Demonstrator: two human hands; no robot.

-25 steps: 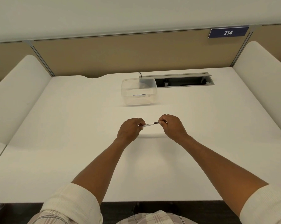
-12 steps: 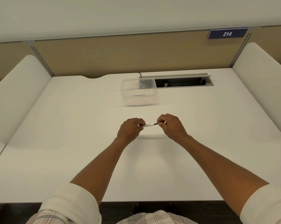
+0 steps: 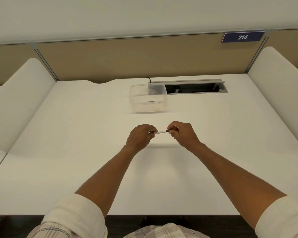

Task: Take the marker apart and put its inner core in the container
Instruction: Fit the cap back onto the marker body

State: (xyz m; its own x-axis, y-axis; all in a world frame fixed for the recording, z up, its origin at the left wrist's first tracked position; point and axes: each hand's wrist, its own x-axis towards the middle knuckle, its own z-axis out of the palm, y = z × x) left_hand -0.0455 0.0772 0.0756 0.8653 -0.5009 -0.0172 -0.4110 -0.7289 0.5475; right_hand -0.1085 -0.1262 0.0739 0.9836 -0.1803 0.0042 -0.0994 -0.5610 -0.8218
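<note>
Little has shifted over the last second: both hands hold the same spot above the middle of the white desk [image 3: 76,134], and the right one has turned slightly at the wrist. Left hand [image 3: 140,137] has its fingers curled round one end of the thin white marker with printed lettering [image 3: 159,132], while the right hand [image 3: 182,133] pinches the dark tip at the other end, so the marker spans the small gap between them, lying level. Both hands are clamped on it and raised off the surface. Clear plastic rectangular container [image 3: 147,98] sits open near the desk's far edge, well apart from the hands, just beside the grey metal cable slot [image 3: 196,87]. Rolled cream sleeves [image 3: 76,217] show by the near edge
</note>
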